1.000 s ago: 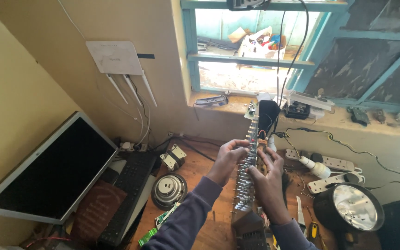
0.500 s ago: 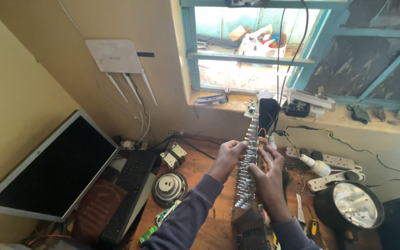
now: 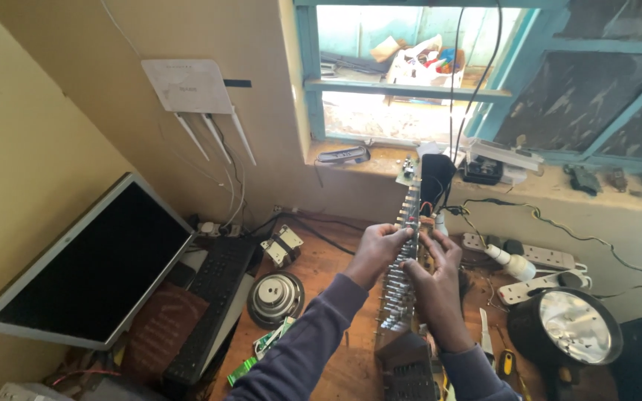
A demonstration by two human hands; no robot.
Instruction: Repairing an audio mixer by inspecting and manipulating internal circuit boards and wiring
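Observation:
I hold a long narrow circuit board point(image 3: 401, 286) on edge, studded with rows of silver knob shafts, rising from near my chest toward the window sill. My left hand point(image 3: 379, 251) grips its left side about halfway up. On the other side, my right hand point(image 3: 434, 271) clasps the board with fingers spread along the edge. A dark box-shaped part point(image 3: 409, 371) sits at the board's lower end. Purple sleeves cover both my forearms.
A tilted monitor point(image 3: 91, 267) and black keyboard point(image 3: 213, 312) stand at the left. A loose speaker point(image 3: 275, 298), a small transformer point(image 3: 281, 245), power strips point(image 3: 536, 256), a round lamp point(image 3: 572, 323) and a white bulb point(image 3: 513, 263) lie on the wooden bench. A router point(image 3: 187, 85) hangs on the wall.
Both hands keep their hold on the board; the view has shifted slightly and the board sits a touch higher and nearer. Nothing was let go.

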